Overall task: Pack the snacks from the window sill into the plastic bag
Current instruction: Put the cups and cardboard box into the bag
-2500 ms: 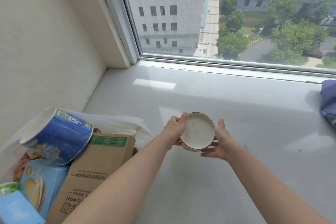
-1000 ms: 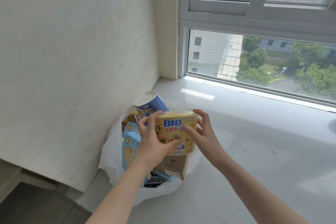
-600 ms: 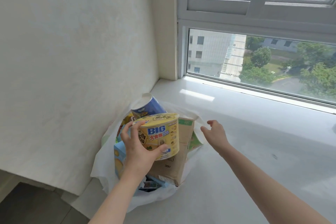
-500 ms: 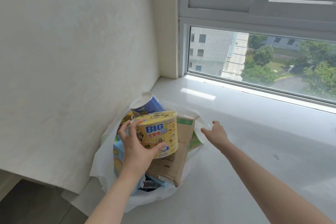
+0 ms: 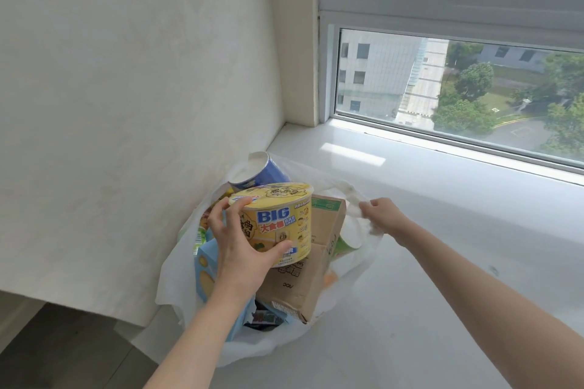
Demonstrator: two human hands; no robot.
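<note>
"At lower centre of the frame, what do you record?" the clerk asks.

"A white bag point(image 5: 177, 278) on the sill point(image 5: 426, 262), close against the wall point(image 5: 126, 73) at left. Its mouth is open and it is filled above the rim."

"Contents?"

"A brown carton point(image 5: 303, 281), tilted, at centre. A blue cup point(image 5: 268, 172) lies on its side at the top of the heap, mouth toward the wall. A blue box point(image 5: 205, 265) is at the left edge. Smaller packets lie beneath, too hidden to identify."

"And the item in hand?"

"A yellow tub point(image 5: 281, 221), lid on and tilted slightly. It is held over the bag's mouth, in front of the carton and just below the cup. Whether it rests on the carton I cannot tell."

"State of the hands?"

"The left hand point(image 5: 243, 249) grips the tub, fingers curled over its left side and thumb pressed along its lower edge. The right hand point(image 5: 384, 215), right of centre, pinches the bag's far rim in curled fingers and holds the plastic up off the sill."

"Surroundings?"

"A window point(image 5: 442, 82) at upper right of the frame."
</note>
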